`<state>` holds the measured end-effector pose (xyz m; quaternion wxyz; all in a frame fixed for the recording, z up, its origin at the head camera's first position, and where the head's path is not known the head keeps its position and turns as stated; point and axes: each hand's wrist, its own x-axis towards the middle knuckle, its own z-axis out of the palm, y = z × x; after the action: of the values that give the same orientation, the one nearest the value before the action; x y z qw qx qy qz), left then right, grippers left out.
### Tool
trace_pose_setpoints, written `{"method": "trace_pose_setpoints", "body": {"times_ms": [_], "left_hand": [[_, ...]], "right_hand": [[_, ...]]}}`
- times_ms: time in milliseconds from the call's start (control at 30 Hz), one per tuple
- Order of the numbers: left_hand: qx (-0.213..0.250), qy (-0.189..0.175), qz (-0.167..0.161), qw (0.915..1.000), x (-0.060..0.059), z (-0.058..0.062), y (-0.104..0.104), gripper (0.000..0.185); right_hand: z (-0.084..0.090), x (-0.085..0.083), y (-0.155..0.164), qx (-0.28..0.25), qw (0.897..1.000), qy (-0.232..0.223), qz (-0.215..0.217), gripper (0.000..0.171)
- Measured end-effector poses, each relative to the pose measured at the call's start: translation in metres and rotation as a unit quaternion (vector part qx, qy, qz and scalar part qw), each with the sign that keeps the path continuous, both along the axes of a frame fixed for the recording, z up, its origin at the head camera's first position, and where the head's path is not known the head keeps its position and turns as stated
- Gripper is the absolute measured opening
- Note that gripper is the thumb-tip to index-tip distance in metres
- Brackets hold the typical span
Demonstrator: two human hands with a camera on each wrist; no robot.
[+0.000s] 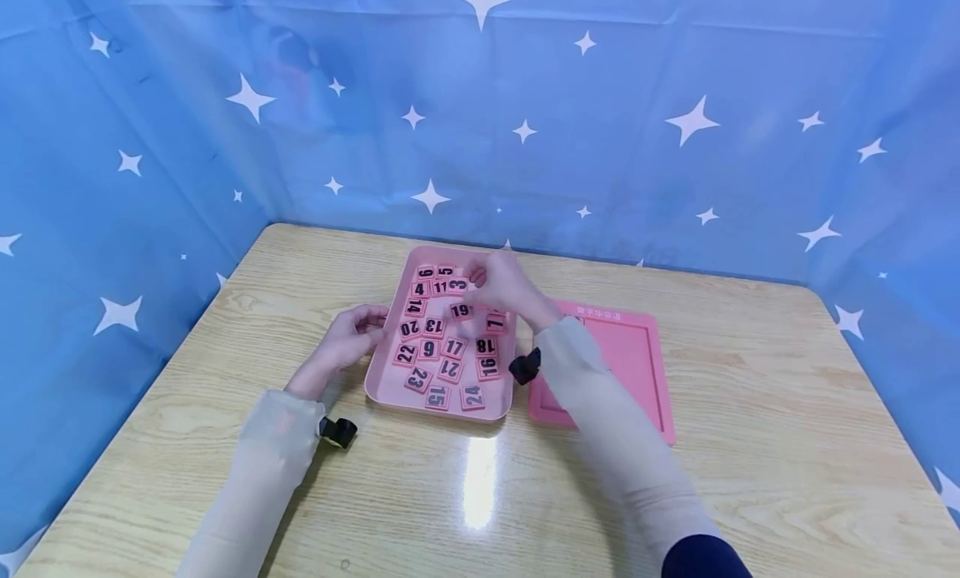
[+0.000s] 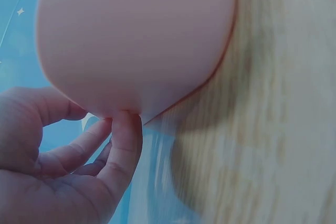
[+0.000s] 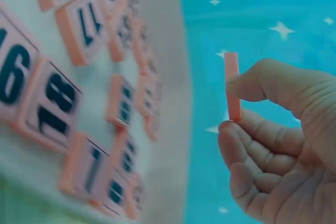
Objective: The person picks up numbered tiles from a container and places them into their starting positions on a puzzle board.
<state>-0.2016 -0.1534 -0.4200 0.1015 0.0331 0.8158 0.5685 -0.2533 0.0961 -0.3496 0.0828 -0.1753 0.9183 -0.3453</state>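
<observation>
A pink tray (image 1: 384,376) on the wooden table holds several loose pink number tiles (image 1: 448,347) with black digits. My left hand (image 1: 352,335) sits at the tray's left rim; in the left wrist view its fingertips (image 2: 125,124) touch the tray's underside (image 2: 136,40). My right hand (image 1: 504,285) hovers over the far right part of the tray. In the right wrist view it pinches one pink tile (image 3: 232,85) edge-on between thumb and fingers, above the other number tiles (image 3: 50,103). The held tile's digit is hidden.
A flat pink puzzle frame (image 1: 633,357) lies on the table right of the tray, partly under my right forearm. Blue star-patterned curtain (image 1: 480,112) walls off the back and both sides. Bare wooden tabletop (image 1: 787,445) spreads to the right and front.
</observation>
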Motion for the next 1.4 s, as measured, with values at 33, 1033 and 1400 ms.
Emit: {"method": "trace_pose_setpoints", "body": {"times_ms": [33, 1033, 1400], "left_hand": [[-0.001, -0.001, 0.000, 1.0000, 0.000, 0.000, 0.000, 0.039], [-0.017, 0.003, -0.006, 0.9998, 0.001, 0.002, 0.001, 0.038], [-0.012, 0.004, -0.006, 0.9999, 0.001, 0.001, 0.000, 0.039]], "right_hand": [[0.004, 0.002, 0.005, -0.002, 1.000, 0.001, -0.002, 0.023], [-0.031, 0.068, 0.177, 0.082, 0.989, -0.002, -0.119, 0.022], [-0.039, 0.061, 0.180, 0.116, 0.981, -0.043, -0.150, 0.017]]}}
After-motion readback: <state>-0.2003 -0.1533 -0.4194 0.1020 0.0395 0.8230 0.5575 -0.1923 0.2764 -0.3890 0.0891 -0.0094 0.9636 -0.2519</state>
